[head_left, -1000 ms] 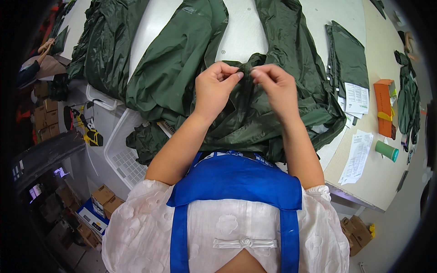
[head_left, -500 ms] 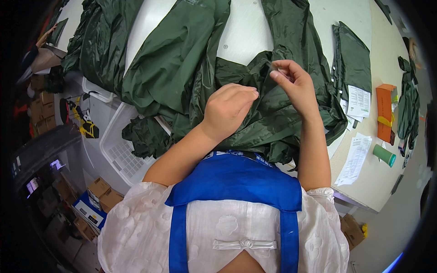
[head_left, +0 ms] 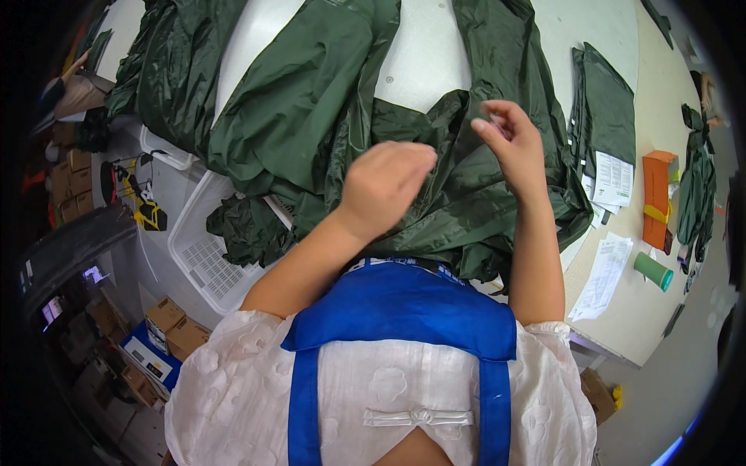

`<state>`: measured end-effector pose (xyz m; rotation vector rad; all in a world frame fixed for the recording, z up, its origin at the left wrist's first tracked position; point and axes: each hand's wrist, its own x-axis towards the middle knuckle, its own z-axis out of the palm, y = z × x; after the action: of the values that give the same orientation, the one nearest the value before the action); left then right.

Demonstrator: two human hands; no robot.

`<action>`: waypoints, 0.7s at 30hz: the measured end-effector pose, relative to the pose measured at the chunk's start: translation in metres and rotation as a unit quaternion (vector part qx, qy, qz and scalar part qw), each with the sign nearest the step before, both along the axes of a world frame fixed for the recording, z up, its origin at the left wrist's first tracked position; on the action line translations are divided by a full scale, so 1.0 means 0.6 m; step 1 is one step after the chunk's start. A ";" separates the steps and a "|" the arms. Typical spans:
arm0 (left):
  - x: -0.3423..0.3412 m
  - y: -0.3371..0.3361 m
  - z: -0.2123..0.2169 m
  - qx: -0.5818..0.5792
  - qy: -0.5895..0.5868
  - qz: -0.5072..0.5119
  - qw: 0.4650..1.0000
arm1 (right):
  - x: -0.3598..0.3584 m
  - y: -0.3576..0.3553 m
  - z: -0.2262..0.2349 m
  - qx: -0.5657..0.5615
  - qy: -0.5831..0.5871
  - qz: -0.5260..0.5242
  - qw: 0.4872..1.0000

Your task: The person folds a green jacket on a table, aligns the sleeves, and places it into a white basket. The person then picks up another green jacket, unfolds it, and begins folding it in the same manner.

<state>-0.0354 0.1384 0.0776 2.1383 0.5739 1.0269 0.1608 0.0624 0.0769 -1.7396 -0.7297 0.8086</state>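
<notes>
Sitting well left of your left grip [head_left: 388, 182] is a white basket [head_left: 203, 268], with crumpled dark green cloth [head_left: 247, 231] at its right side. Nearer, beyond and left of that grip, a broad green panel [head_left: 291, 116] stretches over the table [head_left: 423, 58]. Your left grip has its fingers drawn together, back of the hand upward; you cannot tell from here whether it has hold of anything. Beneath and between both grips lies the bunched dark green garment [head_left: 437, 213]. Your right grip [head_left: 501, 132] is half curled, thumb and forefinger slightly apart; something small and pale shows between them, too blurred to tell whether it is held. Right of that grip are folded dark green pieces [head_left: 610, 105], then printed sheets [head_left: 602, 276] nearer you, a green cylinder [head_left: 653, 271] and, farthest right, an orange box [head_left: 658, 190].
</notes>
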 end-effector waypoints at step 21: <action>-0.100 0.329 0.183 -0.355 -0.042 0.146 0.922 | 0.154 -0.510 -0.141 -0.315 -0.049 -0.370 0.873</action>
<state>-0.0953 0.3357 0.1871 1.3863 1.0597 0.8731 0.2534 -0.2434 -0.0075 -2.4152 0.2177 0.4244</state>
